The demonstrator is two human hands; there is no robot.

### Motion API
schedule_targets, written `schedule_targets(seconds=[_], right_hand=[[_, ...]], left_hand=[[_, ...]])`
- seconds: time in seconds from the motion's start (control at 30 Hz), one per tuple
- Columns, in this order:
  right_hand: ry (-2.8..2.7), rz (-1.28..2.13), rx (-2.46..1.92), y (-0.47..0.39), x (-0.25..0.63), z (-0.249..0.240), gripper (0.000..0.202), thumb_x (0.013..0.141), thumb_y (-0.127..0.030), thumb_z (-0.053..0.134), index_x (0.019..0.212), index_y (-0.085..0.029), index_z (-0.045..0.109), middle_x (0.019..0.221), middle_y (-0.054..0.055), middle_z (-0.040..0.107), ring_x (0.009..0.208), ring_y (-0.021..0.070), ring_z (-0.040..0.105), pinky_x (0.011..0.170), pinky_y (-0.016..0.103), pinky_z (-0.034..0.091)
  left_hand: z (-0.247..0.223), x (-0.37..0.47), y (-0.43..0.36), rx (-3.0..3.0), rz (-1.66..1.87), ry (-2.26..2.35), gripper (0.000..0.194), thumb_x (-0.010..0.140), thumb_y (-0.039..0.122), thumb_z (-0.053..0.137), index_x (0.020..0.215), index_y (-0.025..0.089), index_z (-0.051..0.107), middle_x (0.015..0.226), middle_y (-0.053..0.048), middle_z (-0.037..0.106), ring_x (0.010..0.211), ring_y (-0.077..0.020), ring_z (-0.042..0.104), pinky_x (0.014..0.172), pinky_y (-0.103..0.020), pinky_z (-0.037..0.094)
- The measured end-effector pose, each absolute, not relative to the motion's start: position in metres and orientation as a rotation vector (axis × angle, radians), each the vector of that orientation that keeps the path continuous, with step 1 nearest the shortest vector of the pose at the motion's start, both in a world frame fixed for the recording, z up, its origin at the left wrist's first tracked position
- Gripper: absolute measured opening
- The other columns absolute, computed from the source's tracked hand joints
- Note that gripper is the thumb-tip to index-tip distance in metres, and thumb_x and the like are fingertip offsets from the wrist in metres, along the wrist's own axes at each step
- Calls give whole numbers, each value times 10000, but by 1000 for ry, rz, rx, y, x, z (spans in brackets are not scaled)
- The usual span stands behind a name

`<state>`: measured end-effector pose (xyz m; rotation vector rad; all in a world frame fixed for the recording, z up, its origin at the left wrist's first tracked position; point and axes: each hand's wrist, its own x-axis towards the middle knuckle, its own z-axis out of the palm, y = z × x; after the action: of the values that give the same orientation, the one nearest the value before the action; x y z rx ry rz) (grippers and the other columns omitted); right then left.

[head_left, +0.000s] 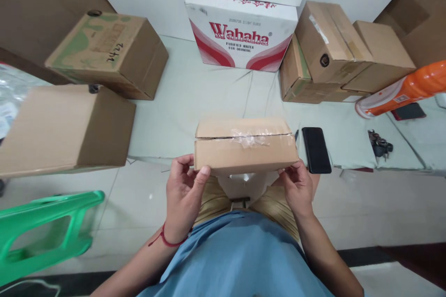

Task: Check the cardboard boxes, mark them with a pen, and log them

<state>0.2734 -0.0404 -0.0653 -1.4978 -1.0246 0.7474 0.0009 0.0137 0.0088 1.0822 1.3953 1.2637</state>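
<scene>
In the head view, the person holds a light brown rectangular cardboard box (245,152) with two hands, at the near edge of the worktop covered with pale green cloth (223,97). The left hand (184,192) has its grip closed on the box at the left near corner, with the thumb on the near side; a red string bracelet (174,241) is around this wrist. The right hand (298,185) grasps the right near corner from below. Clear shiny tape (252,138) crosses the dark seam on the upper face of the box, near the middle.

Just to the right of the box lies a black flat smartphone (317,150), and farther right there is a bunch of metal keys (379,144). Behind, a white and red carton with the word "Wahaha" (242,32) stands on the worktop — between brown cardboard boxes (337,46) on the right and a brown carton with green print (111,55) on the left. A bright green plastic stool (75,227) is at the lower left, on the tiled floor (139,199).
</scene>
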Motion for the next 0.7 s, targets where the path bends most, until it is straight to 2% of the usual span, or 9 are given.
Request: schedule_targets(seconds=[0.07,0.13,0.23,0.33,0.47,0.53,0.6,0.7], right_hand=[[-957,777,-1524,-40,275,-68,198,952,-300,725,1140,-240,711,1158,54,726,1039,190,693,950,354,569],[-892,805,-1538,-41,277,-71,269,934,-311,740,1190,-233,714,1076,45,755,960,190,708,902,349,580],[-776,829,-1533,-42,279,-75,369,881,-326,804,1226,-225,722,1079,67,799,981,223,746,913,385,607],[-711,792,-1503,-39,283,-78,398,798,-314,860,1170,-222,751,1124,103,821,1045,268,763,954,444,624],[-647,718,-1414,-32,286,-79,419,707,-237,889,1108,-245,766,1078,65,823,1007,245,752,960,436,626],[-607,712,-1382,-31,285,-80,451,683,-198,891,1114,-248,771,1070,50,823,996,231,746,970,428,621],[-599,730,-1385,-32,284,-83,462,688,-202,887,1135,-240,778,1101,64,828,1038,245,748,1002,450,613],[-615,804,-1442,-37,281,-87,445,758,-279,871,1192,-228,788,1152,95,833,1115,273,755,1052,493,598]], left_hand=[[12,4,12,1095,1222,1411,429,910,546,881,1132,242,675,1118,-39,708,927,-189,696,806,-290,564],[14,7,9,1113,1202,1387,377,921,509,879,1132,251,703,1119,-42,703,997,-214,705,885,-322,577],[15,7,3,1223,1227,1280,301,968,384,838,1250,306,768,1169,-51,694,1139,-256,690,1048,-396,558],[17,6,-2,1470,1264,1099,433,988,229,769,1396,375,762,1276,-71,703,1313,-304,639,1196,-484,492],[24,11,-9,1699,1243,896,475,977,144,698,1406,340,755,1308,-92,718,1347,-318,633,1237,-510,474],[24,15,-11,1693,1246,859,408,1002,174,672,1375,320,751,1312,-97,709,1354,-312,624,1238,-496,466],[21,18,-11,1603,1287,897,335,1049,276,652,1371,314,732,1298,-98,689,1341,-311,609,1229,-492,456],[15,15,-4,1395,1301,1087,424,1095,493,606,1481,323,656,1272,-86,658,1241,-288,621,1113,-437,509]])
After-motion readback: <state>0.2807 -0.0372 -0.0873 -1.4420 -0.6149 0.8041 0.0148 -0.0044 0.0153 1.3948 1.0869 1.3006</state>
